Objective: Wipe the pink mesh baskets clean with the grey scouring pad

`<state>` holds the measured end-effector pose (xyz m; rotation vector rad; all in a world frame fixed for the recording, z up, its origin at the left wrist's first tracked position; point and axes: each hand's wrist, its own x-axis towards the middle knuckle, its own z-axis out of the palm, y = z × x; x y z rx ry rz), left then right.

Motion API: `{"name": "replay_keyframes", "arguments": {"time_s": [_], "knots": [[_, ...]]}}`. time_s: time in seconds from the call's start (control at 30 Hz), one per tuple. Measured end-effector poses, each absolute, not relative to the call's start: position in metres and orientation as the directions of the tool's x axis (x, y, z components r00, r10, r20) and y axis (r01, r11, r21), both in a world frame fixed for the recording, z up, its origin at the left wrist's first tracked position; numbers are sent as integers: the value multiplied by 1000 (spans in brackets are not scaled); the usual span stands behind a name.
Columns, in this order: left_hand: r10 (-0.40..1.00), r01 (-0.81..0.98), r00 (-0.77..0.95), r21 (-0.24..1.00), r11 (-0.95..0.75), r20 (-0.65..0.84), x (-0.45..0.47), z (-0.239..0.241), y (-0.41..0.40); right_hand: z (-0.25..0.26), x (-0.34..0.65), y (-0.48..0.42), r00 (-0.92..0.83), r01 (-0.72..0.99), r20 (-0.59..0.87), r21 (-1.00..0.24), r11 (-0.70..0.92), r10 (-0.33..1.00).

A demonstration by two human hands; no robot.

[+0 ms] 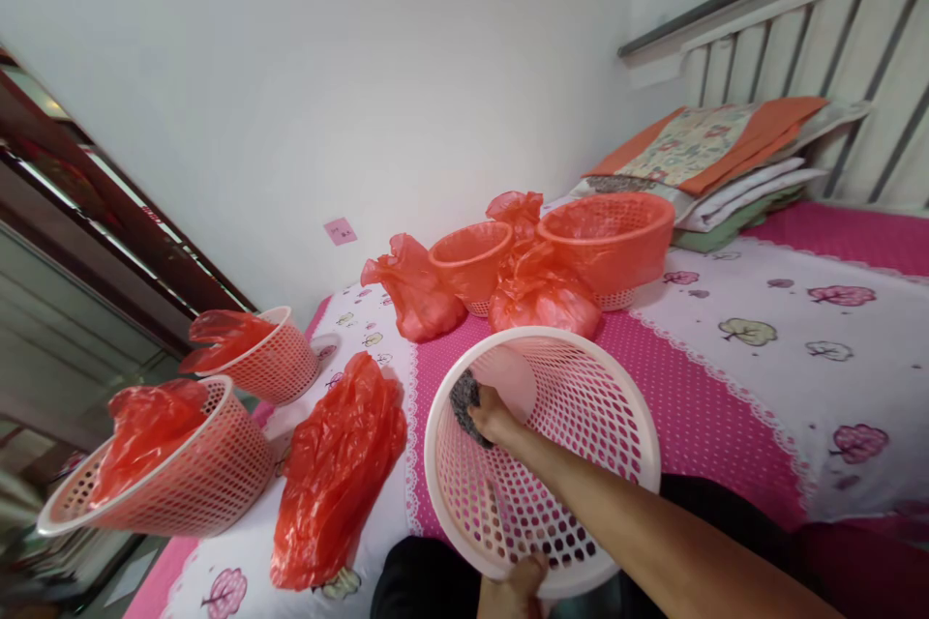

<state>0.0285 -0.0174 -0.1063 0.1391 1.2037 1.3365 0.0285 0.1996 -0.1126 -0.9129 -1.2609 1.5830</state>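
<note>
A pale pink plastic basket (635,406) with holes in its wall is tilted on its side, its mouth facing me. My left hand (515,588) grips its near rim from below, thumb over the edge. Reaching inside, my right hand (494,416) is closed around a bunched dark grey cloth (464,401), which is against the basket's inner left wall. Part of the cloth is hidden by the fingers. A crumpled red plastic bag (338,474) lies on the bed just left of the basket.
Two pink baskets (195,493) with red bags (156,426) in them stand at left. By the wall are two baskets covered in red plastic (610,232) and several red bags (417,290). Folded bedding (711,150) is stacked at the headboard (834,58).
</note>
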Motion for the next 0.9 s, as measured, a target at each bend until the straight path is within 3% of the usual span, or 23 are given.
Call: {"name": "replay_keyframes", "arguments": {"time_s": [0.17,0.47,0.7,0.9], "knots": [[825,-676,-248,701,229,-508,29,-113,-16,-105,36,190,-295,-166,-66,-979,-120,953],[838,-628,-210,726,280,-504,19,-101,-17,-86,58,181,-399,-228,-70,-958,-173,914],[871,-592,-111,736,328,-478,8,-86,-9,-61,72,160,-485,-319,-13,-928,-191,874],[879,-617,-150,738,274,-452,11,-68,-2,-37,89,144,-542,-456,52,-857,-241,839]]}}
